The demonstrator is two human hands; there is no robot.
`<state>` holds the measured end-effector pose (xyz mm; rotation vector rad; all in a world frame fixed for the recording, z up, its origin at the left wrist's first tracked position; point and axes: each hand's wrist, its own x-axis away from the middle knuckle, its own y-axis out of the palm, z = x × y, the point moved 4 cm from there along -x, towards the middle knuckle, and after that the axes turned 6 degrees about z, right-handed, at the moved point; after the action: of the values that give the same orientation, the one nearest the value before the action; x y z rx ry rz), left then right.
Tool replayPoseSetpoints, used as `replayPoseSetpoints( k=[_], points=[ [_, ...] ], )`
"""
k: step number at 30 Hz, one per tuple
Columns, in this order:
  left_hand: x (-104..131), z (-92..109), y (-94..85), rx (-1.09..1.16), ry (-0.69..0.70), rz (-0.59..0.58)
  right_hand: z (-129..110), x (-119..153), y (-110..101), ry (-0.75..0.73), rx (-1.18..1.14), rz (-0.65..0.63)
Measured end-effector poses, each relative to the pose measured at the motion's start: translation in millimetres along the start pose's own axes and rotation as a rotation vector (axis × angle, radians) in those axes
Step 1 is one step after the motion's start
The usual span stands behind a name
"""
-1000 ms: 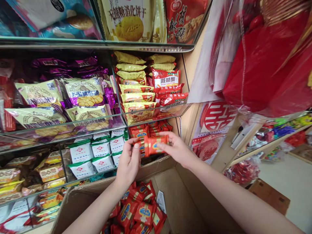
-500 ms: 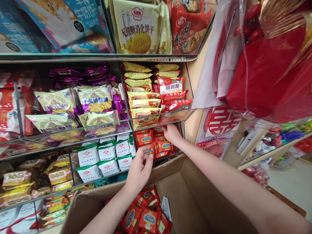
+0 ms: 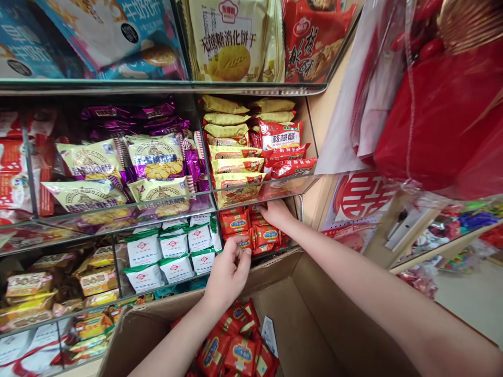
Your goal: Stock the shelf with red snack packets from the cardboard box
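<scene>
Your left arm rises from the bottom edge and ends with the left hand (image 3: 231, 269) bent at the wrist, fingers loosely curled in, at the front of the low shelf compartment; whether anything is pinched there you cannot tell. Your right arm slants in from the lower right, nearly straight, and the right hand (image 3: 276, 214) reaches further back under the glass front strip (image 3: 271, 189) of the shelf above, its fingertips hidden, so its grip cannot be told either. A second ago both hands held one red packet between them before the compartment; now no packet shows between them, and the right hand has gone deeper in. Half a second ago the pose was nearly the same. The stacked red packets (image 3: 266, 238) lie in the compartment just between and behind your hands, right of the white-and-green packets (image 3: 176, 267). More loose red packets (image 3: 240, 356) lie heaped in the cardboard carton (image 3: 291, 314), below your hands, beside a white slip (image 3: 269, 335).
</scene>
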<state>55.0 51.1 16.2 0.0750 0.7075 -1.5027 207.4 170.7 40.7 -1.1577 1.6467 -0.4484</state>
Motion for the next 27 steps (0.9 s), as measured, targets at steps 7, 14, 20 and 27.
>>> replayPoseSetpoints(
  k=[7, 14, 20, 27],
  points=[
    [-1.2, -1.9, -2.5, 0.030, -0.053, 0.005, -3.6, 14.8, -16.5, -0.055, 0.006, 0.043],
    [-4.8, -5.8, -1.6, 0.255, -0.166, 0.040, -38.7, 128.3, -48.4, -0.764, -0.147, -0.095],
    [-4.3, -3.3, -1.0, 0.275, -0.179, 0.034, -80.0, 204.8, 10.7, -1.002, -0.100, -0.623],
    [-0.9, -4.7, -5.7, 0.246, -0.175, 0.019, -124.2, 214.4, 83.6, -0.900, -0.098, -0.720]
  ],
)
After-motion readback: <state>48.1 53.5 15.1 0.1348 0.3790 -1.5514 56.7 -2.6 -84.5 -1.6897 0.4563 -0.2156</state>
